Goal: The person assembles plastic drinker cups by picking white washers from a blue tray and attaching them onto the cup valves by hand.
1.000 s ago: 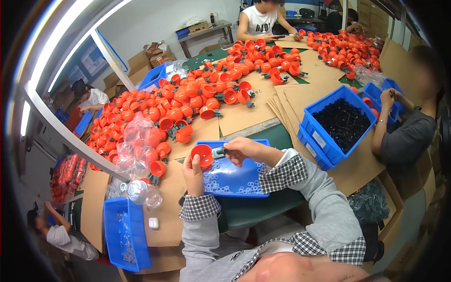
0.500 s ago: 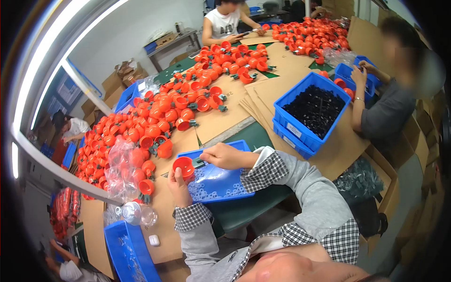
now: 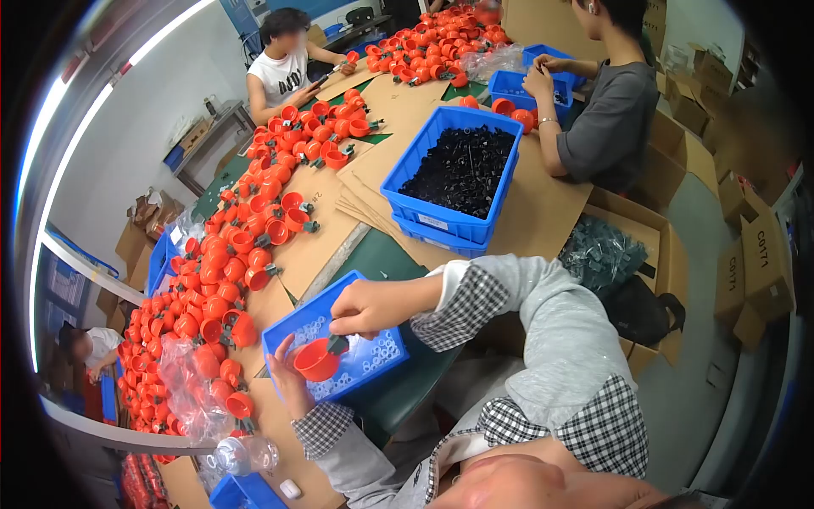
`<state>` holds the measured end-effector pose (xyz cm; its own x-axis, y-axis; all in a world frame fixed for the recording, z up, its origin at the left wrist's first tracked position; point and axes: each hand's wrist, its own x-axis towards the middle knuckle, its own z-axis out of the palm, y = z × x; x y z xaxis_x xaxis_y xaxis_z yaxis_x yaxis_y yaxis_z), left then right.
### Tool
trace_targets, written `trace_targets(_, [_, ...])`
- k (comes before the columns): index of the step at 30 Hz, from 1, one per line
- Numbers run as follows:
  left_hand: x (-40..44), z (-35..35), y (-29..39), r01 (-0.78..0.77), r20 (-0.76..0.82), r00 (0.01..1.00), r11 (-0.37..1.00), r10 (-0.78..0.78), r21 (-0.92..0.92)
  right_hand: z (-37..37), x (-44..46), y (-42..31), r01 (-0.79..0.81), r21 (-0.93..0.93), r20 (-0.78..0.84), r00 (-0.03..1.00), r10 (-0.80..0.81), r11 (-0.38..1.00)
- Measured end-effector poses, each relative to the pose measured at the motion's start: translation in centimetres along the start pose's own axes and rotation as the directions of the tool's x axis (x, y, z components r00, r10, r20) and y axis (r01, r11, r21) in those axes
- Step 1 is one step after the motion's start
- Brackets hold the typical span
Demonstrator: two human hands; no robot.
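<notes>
A red cup with a dark green fitting is between my hands, over a blue tray of small clear rings. My right hand is closed on the green fitting, its fingertips pressed together. At the cup's left side is my left hand, with fingers spread and curved around it; the thumb rests near the rim. The cup's opening faces up and toward me. Part of the tray lies hidden under my right hand and the cup.
Red cups are heaped to the left. Stacked blue bins with black parts stand beyond the tray. A clear bottle and a white case lie near left. A person works at right, another at the back.
The view has swung to the right. The cup has tipped more upright, and my right hand is now above its fitting. My left fingers have spread beside the cup.
</notes>
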<state>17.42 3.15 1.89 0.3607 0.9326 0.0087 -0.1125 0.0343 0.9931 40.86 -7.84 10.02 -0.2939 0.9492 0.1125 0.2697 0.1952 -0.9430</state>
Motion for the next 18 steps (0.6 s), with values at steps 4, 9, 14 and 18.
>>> trace_targets(4, [-0.1,-0.5,0.3,0.06,0.059,0.996,0.998,-0.061,0.027,-2.4,-2.4,-1.6,-0.141,0.124,-0.034,0.989,0.146,0.982])
trace_targets(9, [-0.4,0.1,0.6,0.064,0.054,0.996,0.996,-0.067,0.064,-8.6,-2.8,-1.3,-0.339,0.215,-0.23,0.894,0.385,0.916])
trace_targets(14, [-0.3,0.0,0.1,0.042,0.075,0.996,0.995,-0.049,0.086,-21.6,-3.3,-3.6,0.168,0.575,-0.695,0.616,0.37,0.801])
trace_targets(18, [-0.1,-0.2,0.0,0.023,0.095,0.995,0.995,-0.032,0.099,-22.8,-4.0,-4.9,0.183,0.487,-0.676,0.698,0.236,0.854])
